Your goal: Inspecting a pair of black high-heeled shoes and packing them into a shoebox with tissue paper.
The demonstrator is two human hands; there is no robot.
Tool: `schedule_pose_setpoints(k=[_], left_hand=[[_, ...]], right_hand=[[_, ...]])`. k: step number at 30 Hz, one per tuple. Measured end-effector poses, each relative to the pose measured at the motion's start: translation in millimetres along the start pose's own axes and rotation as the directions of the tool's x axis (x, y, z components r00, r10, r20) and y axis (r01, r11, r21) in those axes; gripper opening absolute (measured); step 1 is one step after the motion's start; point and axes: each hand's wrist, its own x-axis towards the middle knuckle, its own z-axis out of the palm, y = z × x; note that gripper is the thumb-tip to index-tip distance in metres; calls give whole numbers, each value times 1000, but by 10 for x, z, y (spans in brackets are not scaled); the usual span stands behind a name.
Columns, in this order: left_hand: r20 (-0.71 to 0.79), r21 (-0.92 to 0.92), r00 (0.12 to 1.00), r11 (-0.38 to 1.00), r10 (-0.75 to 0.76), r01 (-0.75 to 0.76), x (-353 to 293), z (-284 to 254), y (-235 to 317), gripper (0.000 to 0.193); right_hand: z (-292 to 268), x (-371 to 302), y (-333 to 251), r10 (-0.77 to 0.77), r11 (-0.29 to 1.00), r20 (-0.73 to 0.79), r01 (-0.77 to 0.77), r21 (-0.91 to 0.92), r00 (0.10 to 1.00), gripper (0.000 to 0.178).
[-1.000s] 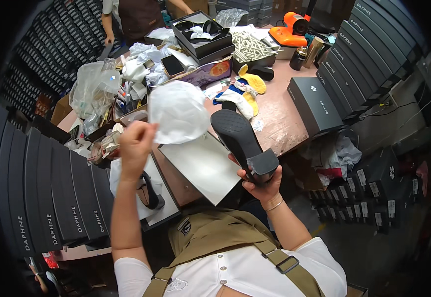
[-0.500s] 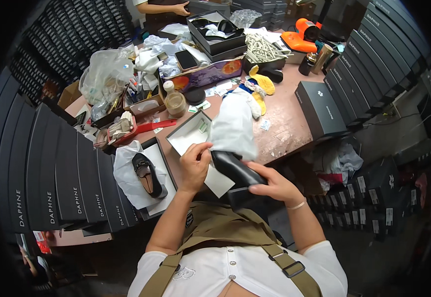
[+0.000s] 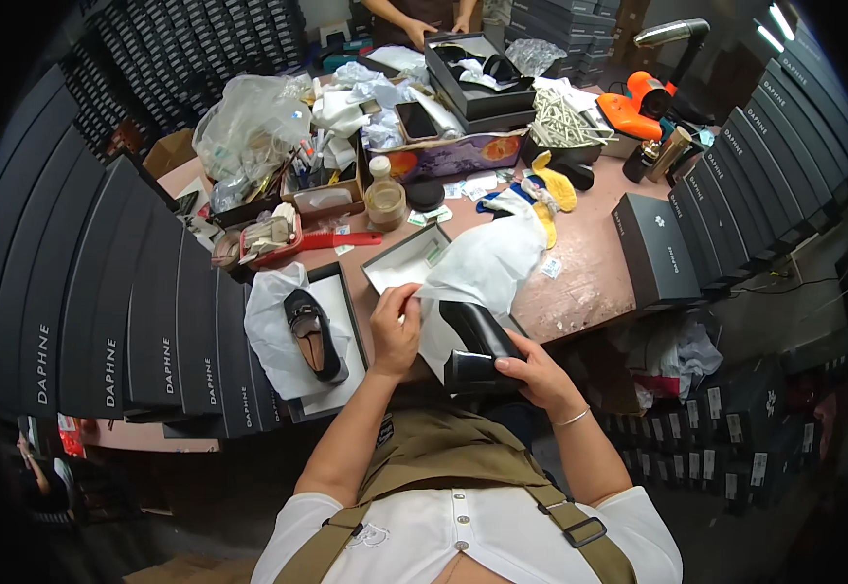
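Observation:
My right hand (image 3: 541, 378) grips a shiny black heeled shoe (image 3: 482, 329) near its heel end, above the table's front edge. The shoe's front part is covered by a white wrapping sheet (image 3: 487, 261), thin and crumpled. My left hand (image 3: 396, 331) pinches the near left edge of that sheet, beside the shoe. To the left of my left hand, a black loafer (image 3: 315, 336) with a metal ornament rests on white paper (image 3: 270, 310) over an open shoe box (image 3: 346, 297). Behind my hands lies a grey-edged box part with a white inside (image 3: 399, 265).
Stacked dark shoe boxes rise on the left (image 3: 93, 292) and right (image 3: 735, 195). A glue-coloured bottle (image 3: 385, 195), a red-handled brush (image 3: 341, 239), yellow cloth (image 3: 555, 185) and an orange tool (image 3: 638, 105) lie farther back. A co-worker's hands (image 3: 422, 31) show at the far side.
The shoe has turned, its heel now showing toward me. The white sheet has spread to the right. My head view has shifted, and both co-worker's hands now show.

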Motion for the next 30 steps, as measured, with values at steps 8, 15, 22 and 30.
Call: schedule_pose_setpoints(k=[8,15,22,30], left_hand=[[256,-161,820,860,511,-485,-106,-6,751,25],[402,-225,828,919,391,-324,-490,176,916,29],[317,-350,780,831,540,-433,-509,116,1133,31],[599,-224,670,895,438,-384,-907,367,916,36]], right_hand=[[278,391,527,-543,784,-421,259,-564,727,49],[82,499,269,-325,852,-356,435,293,876,51],[-21,524,168,-325,903,-324,394,174,889,52],[118,590,218,-401,914,-315,399,-74,860,54]])
